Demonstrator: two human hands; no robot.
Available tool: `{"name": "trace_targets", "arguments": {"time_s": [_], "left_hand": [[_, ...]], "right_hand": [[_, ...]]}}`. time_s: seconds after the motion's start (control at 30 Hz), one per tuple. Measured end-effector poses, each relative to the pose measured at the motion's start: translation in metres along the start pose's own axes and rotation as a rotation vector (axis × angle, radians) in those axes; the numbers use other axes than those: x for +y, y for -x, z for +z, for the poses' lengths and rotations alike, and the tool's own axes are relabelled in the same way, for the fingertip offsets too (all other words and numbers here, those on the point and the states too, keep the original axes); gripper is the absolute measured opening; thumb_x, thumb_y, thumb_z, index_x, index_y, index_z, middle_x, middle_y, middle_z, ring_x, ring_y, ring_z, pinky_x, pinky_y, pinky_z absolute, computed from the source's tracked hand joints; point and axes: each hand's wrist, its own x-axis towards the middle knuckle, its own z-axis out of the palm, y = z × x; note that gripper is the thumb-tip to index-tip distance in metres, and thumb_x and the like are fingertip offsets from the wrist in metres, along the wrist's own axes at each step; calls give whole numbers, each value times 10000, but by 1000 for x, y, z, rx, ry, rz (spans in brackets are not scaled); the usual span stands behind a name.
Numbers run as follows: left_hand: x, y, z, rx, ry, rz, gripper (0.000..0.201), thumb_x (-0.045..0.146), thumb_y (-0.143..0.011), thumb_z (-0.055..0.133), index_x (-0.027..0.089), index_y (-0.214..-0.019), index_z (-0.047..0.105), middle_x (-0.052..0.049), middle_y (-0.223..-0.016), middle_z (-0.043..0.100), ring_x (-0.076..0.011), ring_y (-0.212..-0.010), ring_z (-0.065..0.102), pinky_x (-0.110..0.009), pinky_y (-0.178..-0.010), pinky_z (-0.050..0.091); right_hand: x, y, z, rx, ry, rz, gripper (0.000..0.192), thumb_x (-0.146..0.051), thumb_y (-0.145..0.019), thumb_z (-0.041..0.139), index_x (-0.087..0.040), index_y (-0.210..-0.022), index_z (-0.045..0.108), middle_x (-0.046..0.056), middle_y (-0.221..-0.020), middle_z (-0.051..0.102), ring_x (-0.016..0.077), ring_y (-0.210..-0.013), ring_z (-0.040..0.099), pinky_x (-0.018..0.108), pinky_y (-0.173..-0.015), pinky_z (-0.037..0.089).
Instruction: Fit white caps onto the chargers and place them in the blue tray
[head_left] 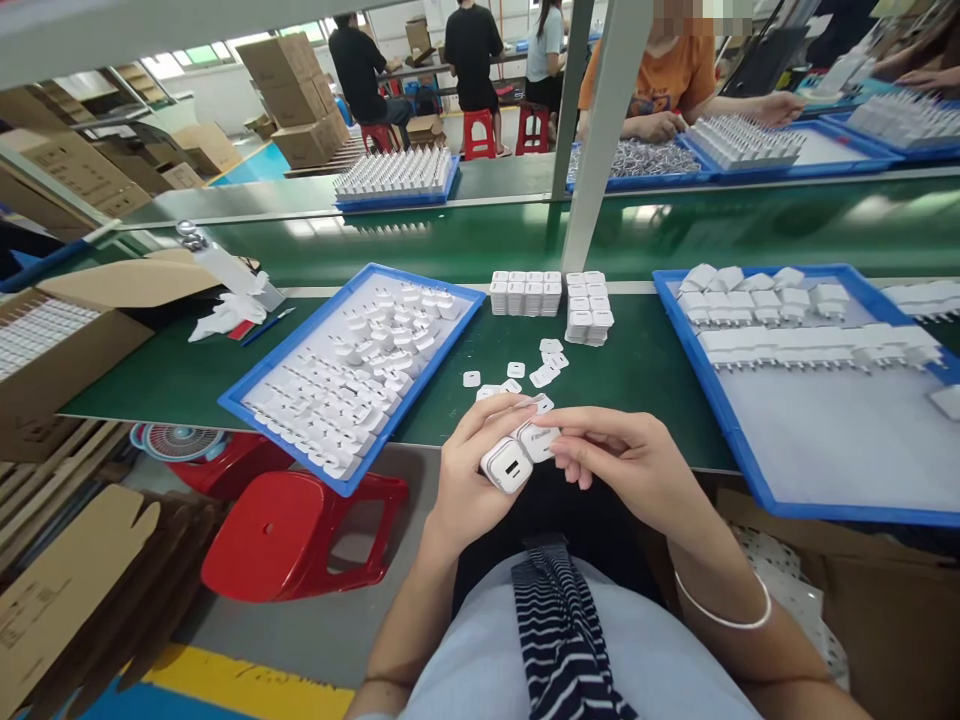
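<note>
My left hand (pixel 469 475) is closed around a white charger (pixel 508 466), whose end face with a dark port is turned toward me. Against it sits a second white charger (pixel 539 441) with dark lettering on its face. The thumb and fingers of my right hand (pixel 634 455) pinch the right side of that lettered one. Just beyond my hands, several loose white face plates (pixel 544 375) with small slots lie scattered on the green table. Stacks of similar white plates (pixel 525 293) stand behind them, with another stack group (pixel 589 308) beside.
A blue-rimmed tray (pixel 352 478) of white charger housings lies at left; another blue-rimmed tray (pixel 757 480) with rows of chargers is at right. Red stools (pixel 262 540) stand below left. A spray bottle (pixel 225 270) lies near a carton. Across the line, a person in orange works at trays.
</note>
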Motion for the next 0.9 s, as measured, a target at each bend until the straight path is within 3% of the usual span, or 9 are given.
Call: {"name": "trace_targets", "arguments": {"time_s": [0.5,0.9], "left_hand": [[-2,-1,-1,-40,0,18,464,92,-835,738,245,-1271,696,-101,-1284,693,-228,-1175,684,-365,-1003,598],[-1,-2,-1,-52,-12,43,417,109,-853,739,233,-1249,700,-108,-1266,700,-228,-1144,701,-366,-981,607]], "right_hand": [[3,-3,-1,-9,-48,113,218,-241,-898,731,-238,-1103,806,-25,-656,640,77,-531,541,205,-519,507],[2,-13,-6,-69,-188,290,407,-302,-773,861,-213,-1022,552,-49,-596,685,89,-455,572,176,-433,461]]}}
